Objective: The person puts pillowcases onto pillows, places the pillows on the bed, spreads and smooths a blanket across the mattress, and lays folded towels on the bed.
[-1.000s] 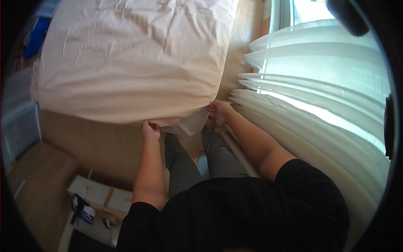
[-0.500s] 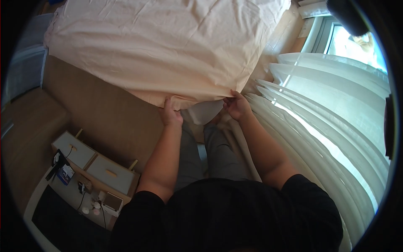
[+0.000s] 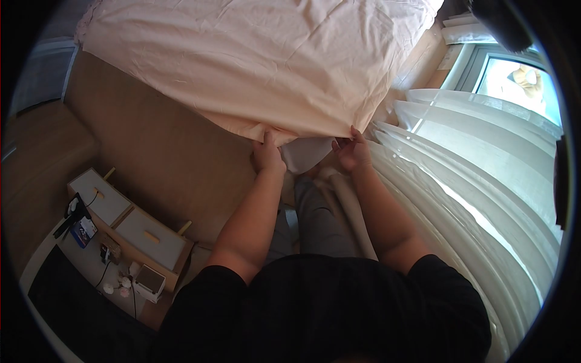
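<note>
A pale peach bed sheet point(image 3: 260, 66) with loose wrinkles spreads over the bed ahead of me. My left hand point(image 3: 268, 153) pinches its near edge, thumb on top and fingers underneath. Farther right, my right hand point(image 3: 353, 151) grips the same edge near the bed's corner, thumb uppermost. Between my hands the edge is lifted and pulled fairly straight. Below it shows a whitish layer point(image 3: 305, 154), perhaps the mattress side or another cloth; I cannot tell which.
Sheer white curtains point(image 3: 460, 157) hang close along my right side, beside a bright window point(image 3: 514, 78). Behind me on the left stand a low drawer cabinet point(image 3: 148, 233) and a dark television screen point(image 3: 72, 302). Brown floor point(image 3: 163, 133) lies left of the bed.
Both hands have shifted slightly right in the view, the left more, so they are closer together. The view itself has also turned a little. Both still hold the sheet's edge.
</note>
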### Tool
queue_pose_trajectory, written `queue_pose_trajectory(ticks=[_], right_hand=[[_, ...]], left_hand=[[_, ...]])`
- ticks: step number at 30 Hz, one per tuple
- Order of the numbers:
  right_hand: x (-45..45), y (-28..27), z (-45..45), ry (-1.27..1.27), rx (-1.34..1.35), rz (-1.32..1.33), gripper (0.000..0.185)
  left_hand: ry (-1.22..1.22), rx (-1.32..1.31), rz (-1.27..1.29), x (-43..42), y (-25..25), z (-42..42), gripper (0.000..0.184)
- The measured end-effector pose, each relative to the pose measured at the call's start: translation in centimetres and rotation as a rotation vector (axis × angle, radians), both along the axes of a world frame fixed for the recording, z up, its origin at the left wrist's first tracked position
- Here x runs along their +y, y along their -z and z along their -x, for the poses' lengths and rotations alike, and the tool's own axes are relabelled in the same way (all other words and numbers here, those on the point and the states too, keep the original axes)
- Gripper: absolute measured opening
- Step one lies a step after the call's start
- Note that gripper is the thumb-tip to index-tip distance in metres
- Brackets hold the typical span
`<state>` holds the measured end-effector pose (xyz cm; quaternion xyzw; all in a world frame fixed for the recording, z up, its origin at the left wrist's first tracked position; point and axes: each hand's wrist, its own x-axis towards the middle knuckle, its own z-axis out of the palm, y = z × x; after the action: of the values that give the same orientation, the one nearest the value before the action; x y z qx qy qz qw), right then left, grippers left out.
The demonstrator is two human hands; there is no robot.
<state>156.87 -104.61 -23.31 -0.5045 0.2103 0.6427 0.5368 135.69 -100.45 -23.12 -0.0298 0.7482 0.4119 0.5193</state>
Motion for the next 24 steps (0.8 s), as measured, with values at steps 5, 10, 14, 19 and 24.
queue_pose_trajectory(ticks=[5, 10, 14, 19, 24], right_hand=[[-0.1, -1.6, 0.3, 0.016, -0.023, -0.052, 0.025], [-4.8, -2.9, 1.2, -0.042, 0.053, 0.030, 0.030], [-9.6, -3.5, 4.5, -0.333, 0.213, 0.055, 0.030], [-6.2, -7.0, 8.9, -0.305, 0.489, -0.357, 0.043], [-4.5, -7.2, 7.2, -0.226, -0.232, -0.846, 0.055]], left_hand=[[0.510, -0.315, -0.064, -0.6, -0.8, 1.6, 0.024], [0.754, -0.160, -0.452, -2.4, -9.0, 0.5, 0.026], [0.840, -0.067, -0.695, -4.8, -16.0, 0.9, 0.027], [0.805, -0.301, -0.524, -8.1, -17.4, 0.6, 0.026], [0.852, -0.312, -0.423, -8.9, -18.0, -0.2, 0.025]])
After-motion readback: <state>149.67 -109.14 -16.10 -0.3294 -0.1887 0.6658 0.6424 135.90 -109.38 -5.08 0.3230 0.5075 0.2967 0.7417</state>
